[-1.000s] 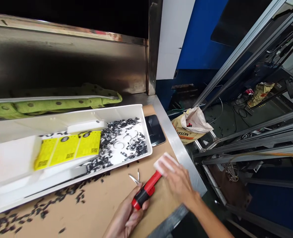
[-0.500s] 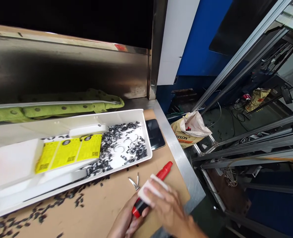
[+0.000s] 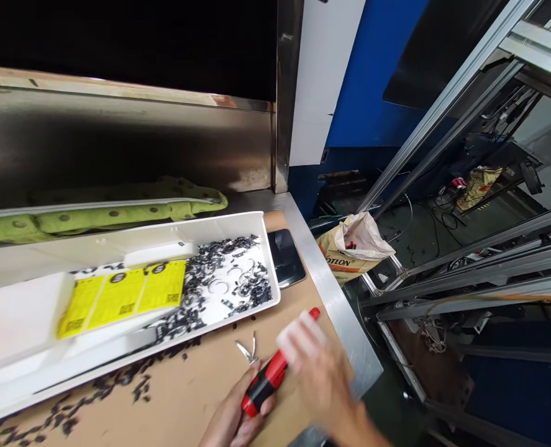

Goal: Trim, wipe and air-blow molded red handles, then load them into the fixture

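Note:
My left hand [image 3: 235, 417] is at the bottom edge, closed around the black-and-red handle of a red tool [image 3: 269, 376] that lies slanted over the cardboard-covered bench [image 3: 195, 385]. My right hand [image 3: 319, 375] is blurred by motion and presses a small white pad [image 3: 298, 332] against the tool's upper part. The tool's red tip [image 3: 314, 313] shows beyond the pad. A small pair of metal tips [image 3: 248, 351] sticks out just left of the tool.
A long white tray [image 3: 256, 217] holds yellow labels [image 3: 121, 298] and several black clips [image 3: 228, 279]; more clips lie scattered on the cardboard. A dark phone [image 3: 287, 266] lies beside the tray. A green spotted cloth [image 3: 102, 208] lies behind. The bench's metal edge [image 3: 335, 304] drops to a cluttered floor with a paper sack [image 3: 354, 248].
My right hand with the white pad slid down the red tool toward the handle, then back up toward the tip. My left hand kept its grip on the handle.

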`<state>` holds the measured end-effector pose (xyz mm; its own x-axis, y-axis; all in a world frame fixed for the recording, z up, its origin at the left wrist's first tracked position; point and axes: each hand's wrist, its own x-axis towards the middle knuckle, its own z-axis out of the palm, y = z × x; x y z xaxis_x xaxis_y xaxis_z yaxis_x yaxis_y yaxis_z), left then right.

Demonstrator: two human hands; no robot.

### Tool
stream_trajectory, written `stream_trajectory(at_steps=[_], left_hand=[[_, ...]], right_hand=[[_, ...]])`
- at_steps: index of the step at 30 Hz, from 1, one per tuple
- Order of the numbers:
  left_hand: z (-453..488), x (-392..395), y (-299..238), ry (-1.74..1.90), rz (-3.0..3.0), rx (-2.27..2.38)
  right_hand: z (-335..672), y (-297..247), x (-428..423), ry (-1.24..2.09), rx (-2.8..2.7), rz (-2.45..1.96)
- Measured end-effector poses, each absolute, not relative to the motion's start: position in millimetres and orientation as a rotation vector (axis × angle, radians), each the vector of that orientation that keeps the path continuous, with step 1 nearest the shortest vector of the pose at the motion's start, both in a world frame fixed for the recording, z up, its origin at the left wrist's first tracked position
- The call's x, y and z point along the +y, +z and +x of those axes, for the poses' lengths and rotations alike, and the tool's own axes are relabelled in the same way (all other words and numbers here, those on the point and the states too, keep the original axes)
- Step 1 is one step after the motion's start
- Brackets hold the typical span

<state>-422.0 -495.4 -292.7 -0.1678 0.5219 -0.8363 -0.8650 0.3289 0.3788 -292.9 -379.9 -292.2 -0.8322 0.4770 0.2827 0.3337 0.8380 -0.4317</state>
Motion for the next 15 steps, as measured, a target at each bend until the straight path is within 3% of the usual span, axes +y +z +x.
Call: stream_trajectory(at_steps=[3,7,11,15], left_hand=[[-421.8,-497.6,-297.4,1.233,-0.359,1.216],[-423.5,-498.2,-296.6,1.229,-0.325,1.19],[-424.5,-496.1,-287.0,1.204,-0.301,1.221],[-420.7,-493.4,-281.6,1.195,-0.242,1.283]], right_hand=[[-291.3,-291.6,-383.2,0.533,-2.58,-0.394],[-287.2,-290.5,-370.8,0.48,-2.535,-0.691],[-276.9,-290.4,-377.6,0.477,-2.617,-0.431],[-268.5,-287.2,-382.2,0.454,-2.681,-0.605]])
